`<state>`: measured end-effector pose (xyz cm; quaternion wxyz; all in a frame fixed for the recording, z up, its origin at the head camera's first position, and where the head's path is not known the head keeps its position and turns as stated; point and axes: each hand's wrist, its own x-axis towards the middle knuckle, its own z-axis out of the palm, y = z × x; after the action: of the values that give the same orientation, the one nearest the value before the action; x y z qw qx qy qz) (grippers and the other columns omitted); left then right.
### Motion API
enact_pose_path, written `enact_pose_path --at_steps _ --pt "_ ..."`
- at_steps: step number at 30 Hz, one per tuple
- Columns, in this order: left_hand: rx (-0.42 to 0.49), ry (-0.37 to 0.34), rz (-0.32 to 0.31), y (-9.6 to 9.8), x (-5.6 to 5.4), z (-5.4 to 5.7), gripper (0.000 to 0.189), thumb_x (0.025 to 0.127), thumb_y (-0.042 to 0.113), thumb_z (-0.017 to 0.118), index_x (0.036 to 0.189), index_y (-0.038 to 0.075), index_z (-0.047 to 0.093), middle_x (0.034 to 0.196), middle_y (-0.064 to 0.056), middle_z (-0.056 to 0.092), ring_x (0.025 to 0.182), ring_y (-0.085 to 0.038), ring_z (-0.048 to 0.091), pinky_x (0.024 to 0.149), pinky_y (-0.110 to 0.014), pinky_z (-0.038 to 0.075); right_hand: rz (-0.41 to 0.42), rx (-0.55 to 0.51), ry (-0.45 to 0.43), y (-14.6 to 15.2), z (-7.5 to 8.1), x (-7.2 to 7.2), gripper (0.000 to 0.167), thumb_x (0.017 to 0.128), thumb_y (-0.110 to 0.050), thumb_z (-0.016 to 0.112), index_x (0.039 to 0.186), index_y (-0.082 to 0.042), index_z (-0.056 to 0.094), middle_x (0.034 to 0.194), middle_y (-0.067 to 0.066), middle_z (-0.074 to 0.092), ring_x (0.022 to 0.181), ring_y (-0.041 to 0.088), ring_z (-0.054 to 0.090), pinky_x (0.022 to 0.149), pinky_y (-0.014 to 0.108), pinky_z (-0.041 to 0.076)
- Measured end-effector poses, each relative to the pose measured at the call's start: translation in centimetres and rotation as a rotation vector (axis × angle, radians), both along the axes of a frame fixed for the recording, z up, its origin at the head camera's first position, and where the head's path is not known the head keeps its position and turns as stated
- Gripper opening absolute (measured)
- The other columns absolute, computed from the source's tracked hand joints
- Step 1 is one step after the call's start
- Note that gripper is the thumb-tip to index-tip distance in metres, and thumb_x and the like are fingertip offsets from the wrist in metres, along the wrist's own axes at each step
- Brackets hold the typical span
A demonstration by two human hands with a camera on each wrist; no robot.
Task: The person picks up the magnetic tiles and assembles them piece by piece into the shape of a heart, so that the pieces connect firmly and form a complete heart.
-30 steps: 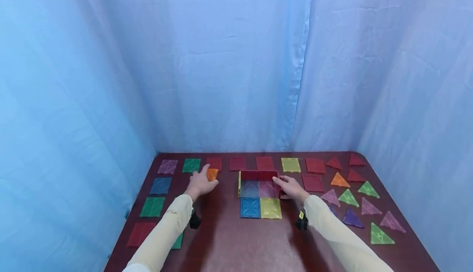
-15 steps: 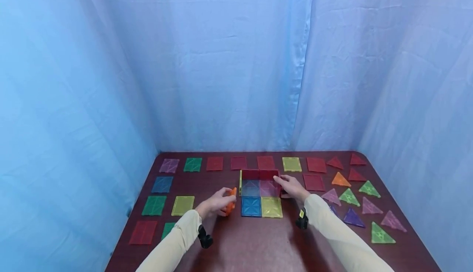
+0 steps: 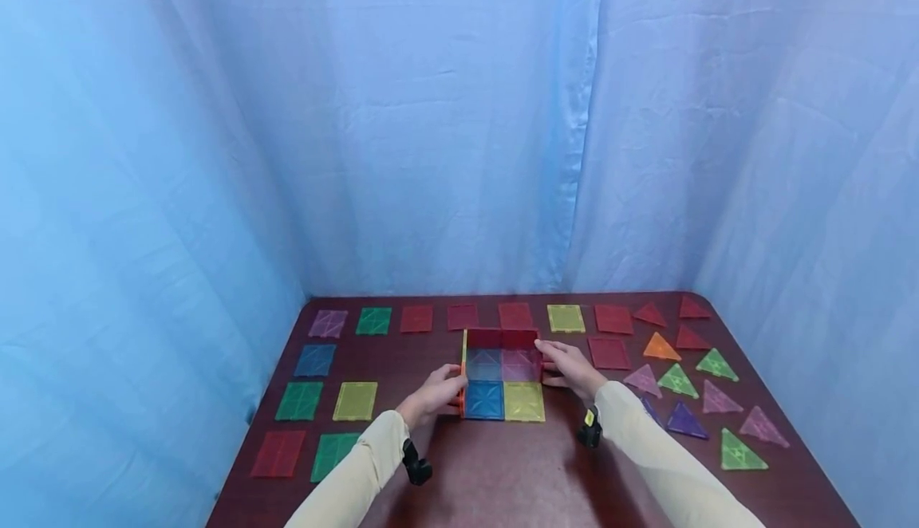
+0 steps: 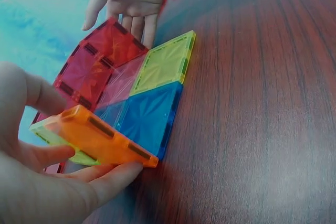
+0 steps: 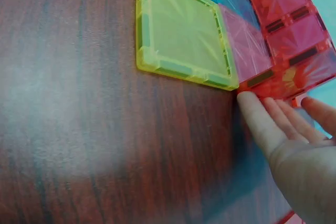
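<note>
Beside the joined tiles, both hands face inward.

The blue tile is looking like smooth, glossy, see-through plastic, and fine lines are spreading like rays across its face. Touching it, the yellow tile is showing similar translucent plastic, with a shiny raised rim. On the opposite side of the blue tile, the orange tile is also appearing as glossy plastic. Beneath, the table is showing dark wood grain and is reflecting light softly. Behind the blue tile, the curtain is hanging as satin-like cloth.
</note>
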<state>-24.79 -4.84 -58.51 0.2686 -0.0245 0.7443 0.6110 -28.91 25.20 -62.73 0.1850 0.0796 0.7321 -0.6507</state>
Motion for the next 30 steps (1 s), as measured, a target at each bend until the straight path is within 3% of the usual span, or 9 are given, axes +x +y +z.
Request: enact_pose_path --at_steps 6,11,22,30 --pt "-0.033 0.074 -0.001 0.0 -0.2 -0.2 0.056 0.104 0.024 0.053 0.151 -0.003 0.036 0.136 -0.028 0.054 0.115 -0.039 0.062 0.089 -0.056 0.057 0.023 -0.061 0.009 -0.1 -0.1 -0.2 0.08 0.099 -0.048 0.061 0.158 -0.003 0.03 0.16 0.028 0.032 0.145 0.048 0.036 0.104 0.054 0.05" --pt "-0.083 0.112 -0.005 -0.1 -0.6 -0.1 0.06 0.106 0.026 0.051 0.155 -0.002 0.031 0.144 -0.028 0.05 0.125 -0.041 0.057 0.095 -0.059 0.053 0.021 -0.044 0.033 -0.8 0.3 -0.2 0.079 0.101 -0.047 0.06 0.158 -0.001 0.03 0.16 0.028 0.032 0.145 0.048 0.036 0.106 0.057 0.047" --pt "-0.115 0.114 0.06 0.1 -1.0 0.0 0.055 0.108 0.026 0.047 0.154 -0.002 0.035 0.142 -0.028 0.052 0.124 -0.041 0.058 0.088 -0.058 0.057 -0.023 0.014 0.077 -1.8 -0.1 -1.1 0.076 0.1 -0.052 0.057 0.154 -0.002 0.039 0.157 0.025 0.039 0.143 0.044 0.042 0.105 0.054 0.049" --pt "-0.141 0.117 0.07 0.2 -1.1 -0.1 0.057 0.108 0.031 0.046 0.155 0.0 0.035 0.147 -0.027 0.049 0.126 -0.04 0.057 0.089 -0.057 0.057 -0.042 0.052 0.088 -2.2 -0.4 -1.1 0.076 0.101 -0.055 0.054 0.153 -0.002 0.041 0.154 0.026 0.043 0.141 0.043 0.044 0.103 0.052 0.051"
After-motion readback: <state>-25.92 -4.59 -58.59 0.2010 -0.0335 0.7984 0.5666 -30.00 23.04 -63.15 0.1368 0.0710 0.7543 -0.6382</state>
